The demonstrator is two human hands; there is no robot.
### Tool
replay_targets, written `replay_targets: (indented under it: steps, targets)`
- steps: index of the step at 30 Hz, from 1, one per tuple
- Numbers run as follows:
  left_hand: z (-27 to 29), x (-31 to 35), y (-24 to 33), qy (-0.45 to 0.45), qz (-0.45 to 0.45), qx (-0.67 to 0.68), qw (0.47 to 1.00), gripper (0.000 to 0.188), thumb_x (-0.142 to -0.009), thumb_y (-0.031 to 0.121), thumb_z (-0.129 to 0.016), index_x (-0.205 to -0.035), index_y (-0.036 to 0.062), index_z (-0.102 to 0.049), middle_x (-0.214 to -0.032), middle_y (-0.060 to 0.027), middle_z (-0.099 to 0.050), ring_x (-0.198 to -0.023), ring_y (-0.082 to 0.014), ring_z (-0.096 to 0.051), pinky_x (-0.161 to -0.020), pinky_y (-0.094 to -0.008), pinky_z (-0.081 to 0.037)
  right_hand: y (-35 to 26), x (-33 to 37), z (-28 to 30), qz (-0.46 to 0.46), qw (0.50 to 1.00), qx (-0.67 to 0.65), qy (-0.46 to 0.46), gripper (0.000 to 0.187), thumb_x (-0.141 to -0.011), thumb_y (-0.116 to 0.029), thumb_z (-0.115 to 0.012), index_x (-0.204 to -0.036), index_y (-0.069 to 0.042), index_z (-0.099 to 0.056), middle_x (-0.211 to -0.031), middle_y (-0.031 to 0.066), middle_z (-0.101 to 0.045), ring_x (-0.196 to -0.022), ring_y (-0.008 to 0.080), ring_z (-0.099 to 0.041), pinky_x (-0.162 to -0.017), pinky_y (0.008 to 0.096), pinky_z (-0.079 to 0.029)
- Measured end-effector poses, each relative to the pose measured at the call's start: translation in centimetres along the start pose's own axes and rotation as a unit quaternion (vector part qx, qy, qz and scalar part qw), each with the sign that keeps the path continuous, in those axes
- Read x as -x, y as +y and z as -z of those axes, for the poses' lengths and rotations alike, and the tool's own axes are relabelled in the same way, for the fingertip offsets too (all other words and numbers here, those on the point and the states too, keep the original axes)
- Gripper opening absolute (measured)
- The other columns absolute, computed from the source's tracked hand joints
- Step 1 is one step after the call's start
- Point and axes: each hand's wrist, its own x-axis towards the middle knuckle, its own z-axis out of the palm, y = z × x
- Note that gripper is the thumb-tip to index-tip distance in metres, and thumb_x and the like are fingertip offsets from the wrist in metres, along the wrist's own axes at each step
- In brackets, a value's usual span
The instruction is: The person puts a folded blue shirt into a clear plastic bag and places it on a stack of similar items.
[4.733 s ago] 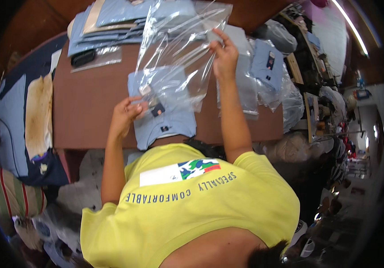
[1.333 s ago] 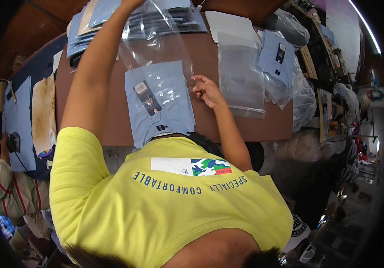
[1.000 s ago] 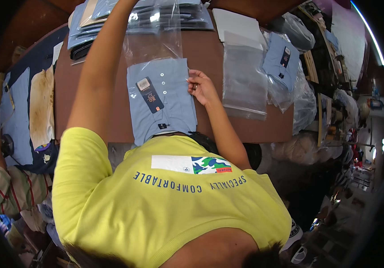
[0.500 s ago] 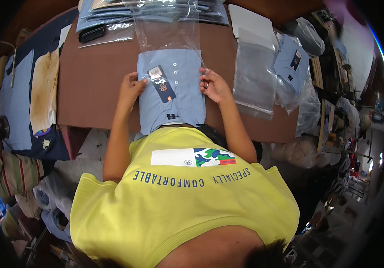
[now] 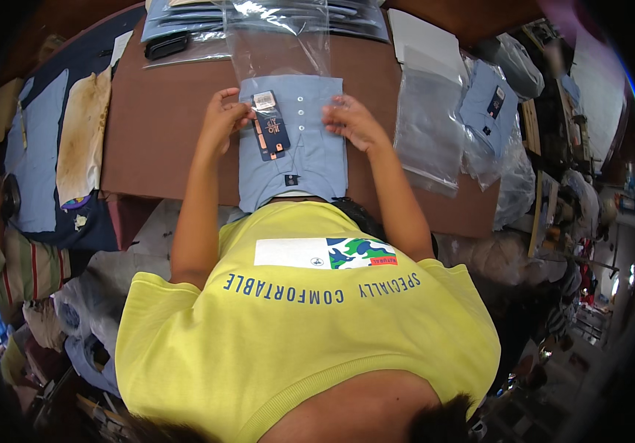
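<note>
We had the folded blue shirt (image 5: 308,151) flat on the brown table (image 5: 169,133), collar toward the body, a dark tag (image 5: 271,127) on its front. Our left hand (image 5: 224,122) was at the shirt's left edge, fingers bent near the tag — we could not tell whether they gripped anything. Our right hand (image 5: 356,122), slightly blurred, had its fingers curled at the right edge — its grip was unclear too. A clear bag (image 5: 280,48) reached from the shirt's far edge toward a stack of blue shirts (image 5: 192,21). Rightward we saw flat clear bags (image 5: 428,125) beside a bagged shirt (image 5: 477,103).
</note>
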Motion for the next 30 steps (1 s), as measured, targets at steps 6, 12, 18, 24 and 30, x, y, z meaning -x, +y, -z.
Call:
replay_targets:
  steps: [6, 12, 18, 24, 30]
  targets:
    - [-1.0, -0.5, 0.4, 0.008, 0.017, 0.101, 0.995, 0.051, -0.083, 0.002, -0.057, -0.127, -0.0004, -0.030, -0.094, -0.0153, -0.058, -0.084, -0.0224, -0.065, -0.072, -0.0292, -0.056, 1.4, 1.5, -5.7, 0.096, 0.932, 0.348, 0.012, 0.036, -0.076, -0.023, -0.072, -0.100, -0.002, -0.055, -0.069, 0.0079, -0.059, -0.066, 0.0170, -0.059, -0.056, 0.0297, -0.048]
    - [-0.8, -2.3, 0.3, -0.002, 0.023, 0.150, 0.988, 0.056, -0.081, 0.000, -0.059, -0.128, -0.0029, -0.027, -0.097, -0.0193, -0.056, -0.083, -0.0261, -0.065, -0.070, -0.0307, -0.058, 2.3, 2.1, -7.6, 0.469, 0.702, 0.536, -0.022, 0.030, -0.078, -0.023, -0.065, -0.102, -0.006, -0.059, -0.098, 0.0074, -0.061, -0.093, 0.0216, -0.058, -0.073, 0.0325, -0.046]
    - [-0.5, -3.7, 1.0, 0.001, 0.013, 0.142, 0.990, 0.060, -0.080, 0.001, -0.062, -0.128, -0.0025, -0.026, -0.094, -0.0173, -0.057, -0.082, -0.0244, -0.065, -0.067, -0.0290, -0.058, 4.8, 1.2, -7.8, 0.471, 0.620, 0.626, -0.040, 0.034, -0.078, -0.024, -0.064, -0.108, -0.007, -0.059, -0.121, 0.0073, -0.055, -0.114, 0.0207, -0.049, -0.088, 0.0341, -0.039]
    - [0.3, -5.4, 4.0, -0.011, -0.034, 0.140, 0.989, 0.050, -0.084, 0.005, -0.060, -0.125, 0.0021, -0.031, -0.089, -0.0092, -0.058, -0.082, -0.0201, -0.064, -0.065, -0.0266, -0.057, 4.7, 0.8, -7.4, 0.425, 0.745, 0.510, -0.069, 0.035, -0.079, -0.017, -0.063, -0.111, -0.004, -0.056, -0.119, 0.0098, -0.055, -0.108, 0.0238, -0.053, -0.089, 0.0357, -0.041]
    - [0.2, -5.2, 3.7, -0.034, -0.024, 0.215, 0.976, 0.046, -0.085, 0.005, -0.058, -0.124, 0.0027, -0.034, -0.089, -0.0098, -0.057, -0.086, -0.0206, -0.061, -0.076, -0.0342, -0.057, 3.2, -1.9, -5.7, 0.106, 0.980, -0.138, -0.097, 0.043, -0.086, -0.011, -0.057, -0.125, -0.005, -0.041, -0.119, 0.0165, -0.053, -0.107, 0.0248, -0.054, -0.091, 0.0334, -0.043]
